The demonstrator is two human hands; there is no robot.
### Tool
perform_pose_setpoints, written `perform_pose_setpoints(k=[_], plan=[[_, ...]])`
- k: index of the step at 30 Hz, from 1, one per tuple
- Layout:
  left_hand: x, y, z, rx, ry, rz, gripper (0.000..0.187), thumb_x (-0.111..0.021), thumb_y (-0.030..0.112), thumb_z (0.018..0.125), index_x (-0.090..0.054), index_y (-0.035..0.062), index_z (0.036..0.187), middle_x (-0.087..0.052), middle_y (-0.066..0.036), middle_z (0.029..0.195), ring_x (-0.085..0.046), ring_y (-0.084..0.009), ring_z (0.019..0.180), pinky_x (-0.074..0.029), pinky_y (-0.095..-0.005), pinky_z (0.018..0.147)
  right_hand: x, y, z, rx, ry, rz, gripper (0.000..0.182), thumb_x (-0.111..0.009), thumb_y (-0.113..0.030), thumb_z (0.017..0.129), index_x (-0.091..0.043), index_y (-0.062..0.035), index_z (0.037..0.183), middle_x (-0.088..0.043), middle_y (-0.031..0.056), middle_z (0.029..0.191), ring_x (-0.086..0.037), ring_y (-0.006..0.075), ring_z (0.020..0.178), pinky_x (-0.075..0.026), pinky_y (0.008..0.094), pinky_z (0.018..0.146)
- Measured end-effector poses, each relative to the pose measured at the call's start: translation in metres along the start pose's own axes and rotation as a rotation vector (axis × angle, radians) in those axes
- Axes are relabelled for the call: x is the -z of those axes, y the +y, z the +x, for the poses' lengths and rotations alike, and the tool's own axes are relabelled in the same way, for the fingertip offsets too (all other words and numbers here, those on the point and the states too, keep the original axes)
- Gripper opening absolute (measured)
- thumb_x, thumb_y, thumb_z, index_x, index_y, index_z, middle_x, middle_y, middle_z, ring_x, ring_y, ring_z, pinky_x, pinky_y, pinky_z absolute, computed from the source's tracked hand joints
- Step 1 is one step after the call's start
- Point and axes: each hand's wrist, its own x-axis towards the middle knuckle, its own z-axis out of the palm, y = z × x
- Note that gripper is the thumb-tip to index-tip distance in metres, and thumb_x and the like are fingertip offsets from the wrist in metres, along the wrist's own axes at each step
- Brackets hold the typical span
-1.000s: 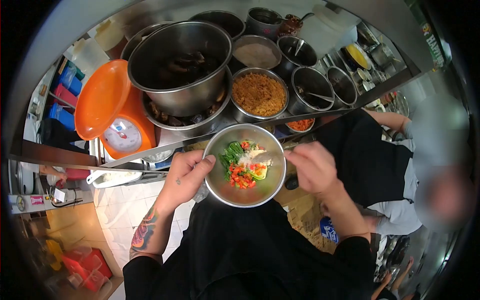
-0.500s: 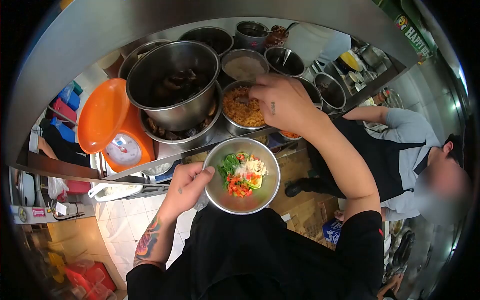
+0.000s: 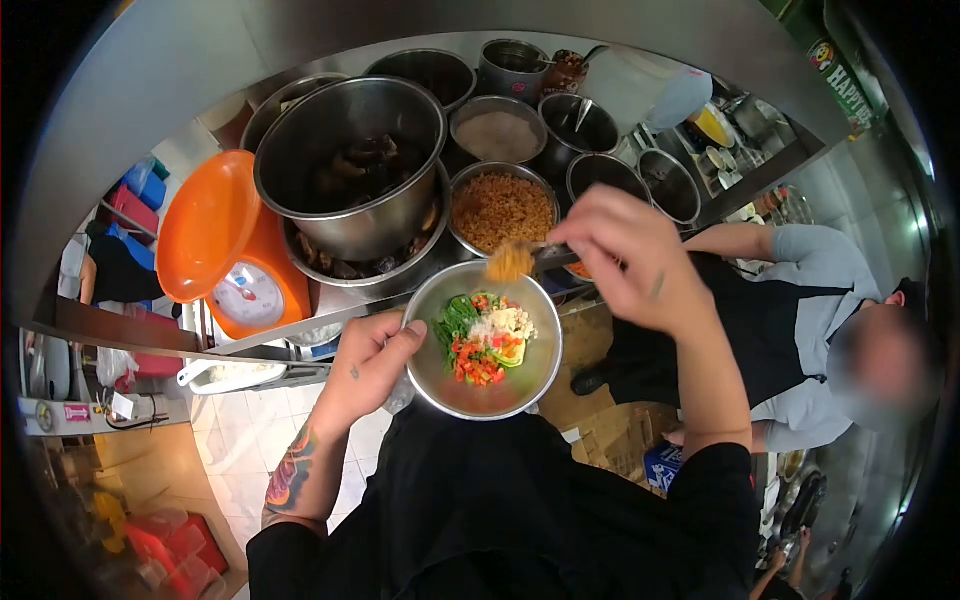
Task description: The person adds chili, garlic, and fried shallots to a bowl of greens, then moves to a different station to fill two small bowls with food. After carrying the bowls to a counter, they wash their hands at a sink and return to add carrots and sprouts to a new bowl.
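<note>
My left hand (image 3: 370, 368) grips the rim of a steel mixing bowl (image 3: 543, 372), thumb over the edge. Inside lie chopped green herbs (image 3: 458, 323), diced red pieces (image 3: 473, 365), pale minced bits (image 3: 512, 322) and a green slice. My right hand (image 3: 632, 262) pinches the handle of a spoon (image 3: 543, 246), mostly hidden under its load. That heap of orange-brown crumbs (image 3: 510, 264) hovers over the far rim of the bowl. Just beyond stands a metal container of the same crumbs (image 3: 503, 209).
Large steel pots (image 3: 350, 205) with dark contents are stacked left of the crumbs. An orange scale (image 3: 275, 290) stands beside them. Several metal containers fill the shelf behind, one with pale powder (image 3: 497, 133). A co-worker in a dark apron (image 3: 735, 330) stands at right.
My right hand has lifted out of the crumb container and come right and nearer, bringing a loaded spoon over the bowl's edge. My left hand still holds the bowl nearly in place.
</note>
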Motion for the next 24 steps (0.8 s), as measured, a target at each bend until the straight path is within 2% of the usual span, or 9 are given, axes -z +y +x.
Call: perform_pose_setpoints(k=[3,5,9,12,14,17,20,21,24], plan=[[-0.001,0.001,0.001,0.014,0.002,0.005,0.032,-0.054,0.021,0.096,-0.058,-0.0024,0.075,-0.049,0.004,0.06,-0.041,-0.0038,0.062,-0.037,-0.0253,0.054,-0.013,0.003,-0.003,0.062,0.112,-0.053,0.017,-0.061,0.004,0.073,-0.063,-0.0024,0.089,-0.058,0.0096,0.085,-0.06,0.0292,0.078,-0.049,0.0371,0.067],[-0.005,0.001,0.004,0.011,0.022,-0.01,0.034,-0.054,0.022,0.095,-0.057,-0.0014,0.07,-0.049,0.004,0.061,-0.041,-0.004,0.06,-0.034,-0.0253,0.054,-0.017,0.022,0.014,0.092,0.261,-0.4,0.016,-0.061,0.002,0.07,-0.064,-0.0028,0.085,-0.059,0.0099,0.085,-0.061,0.029,0.08,-0.05,0.0384,0.068],[-0.004,-0.004,0.005,0.026,0.004,0.033,0.034,-0.054,0.022,0.095,-0.058,-0.0018,0.072,-0.051,0.004,0.061,-0.043,-0.0041,0.061,-0.035,-0.0253,0.054,-0.039,0.041,0.04,0.101,0.119,-0.528,0.011,-0.062,-0.003,0.069,-0.066,-0.0045,0.08,-0.061,0.0108,0.088,-0.063,0.0308,0.08,-0.052,0.0405,0.069],[-0.005,0.0,0.002,0.024,0.017,-0.003,0.033,-0.054,0.023,0.095,-0.06,-0.002,0.073,-0.052,0.004,0.062,-0.043,-0.0041,0.061,-0.035,-0.0252,0.054,-0.045,0.039,0.045,0.066,-0.057,-0.437,0.008,-0.062,-0.008,0.07,-0.066,-0.0063,0.076,-0.063,0.0114,0.087,-0.063,0.0324,0.079,-0.052,0.0411,0.068],[-0.005,-0.002,0.0,0.033,0.028,-0.016,0.033,-0.054,0.023,0.095,-0.06,-0.0018,0.073,-0.052,0.004,0.062,-0.043,-0.0041,0.061,-0.035,-0.0251,0.054,-0.037,0.036,0.044,-0.056,-0.112,-0.295,0.015,-0.058,-0.003,0.073,-0.068,-0.0068,0.083,-0.063,0.0108,0.084,-0.062,0.0333,0.074,-0.051,0.0403,0.065],[-0.004,-0.01,0.0,0.032,0.034,0.004,0.035,-0.054,0.023,0.095,-0.058,-0.0009,0.07,-0.049,0.004,0.061,-0.041,-0.0041,0.06,-0.034,-0.0257,0.054,-0.029,0.05,0.039,-0.047,0.036,-0.216,0.014,-0.057,-0.003,0.078,-0.068,-0.006,0.085,-0.062,0.0103,0.079,-0.06,0.0328,0.067,-0.049,0.0389,0.06],[-0.002,-0.004,0.0,0.016,0.005,0.022,0.032,-0.054,0.022,0.096,-0.059,-0.0027,0.075,-0.049,0.003,0.061,-0.042,-0.0034,0.061,-0.036,-0.0246,0.053,-0.006,0.034,0.031,-0.149,0.019,-0.148,0.012,-0.057,-0.002,0.081,-0.067,-0.0046,0.086,-0.06,0.01,0.076,-0.06,0.0302,0.066,-0.047,0.0354,0.059],[-0.002,-0.001,0.001,0.016,0.007,0.021,0.032,-0.054,0.022,0.096,-0.059,-0.0027,0.075,-0.049,0.003,0.061,-0.042,-0.0034,0.061,-0.036,-0.0246,0.053,0.001,0.023,0.026,-0.213,-0.02,-0.118,0.01,-0.058,-0.007,0.08,-0.068,-0.0057,0.083,-0.062,0.0115,0.082,-0.061,0.0345,0.076,-0.047,0.0403,0.064],[-0.003,0.008,0.002,-0.002,0.018,0.043,0.032,-0.054,0.022,0.096,-0.059,-0.0031,0.076,-0.05,0.002,0.061,-0.043,-0.0042,0.062,-0.038,-0.0253,0.055,-0.003,0.006,-0.001,-0.065,0.047,-0.028,0.012,-0.061,0.001,0.075,-0.067,-0.004,0.085,-0.06,0.0114,0.085,-0.06,0.0329,0.073,-0.046,0.0385,0.063]])
